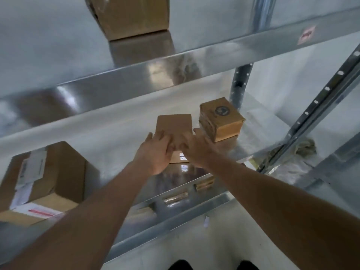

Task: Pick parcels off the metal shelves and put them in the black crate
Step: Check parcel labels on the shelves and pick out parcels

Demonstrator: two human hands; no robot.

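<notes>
Both hands — left (155, 151), right (196, 149) — on flat parcel (174, 124).

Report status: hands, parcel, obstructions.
Left hand and right hand both on flat brown parcel, middle shelf. Small box close right. Crate not in view.

One view only, from the camera worn on my head. It faces forward and steeply down into the metal shelves (124, 78), close enough that my two forearms run in from the bottom corners and meet mid-frame. My left hand (153, 152) and right hand (198, 151) sit near the centre, at arm's length. The wide lens bends the shelf edges and the perforated upright (319, 106) at right. The lower edge takes in pale floor (194, 246) directly below me. No second view shares the scene.
</notes>
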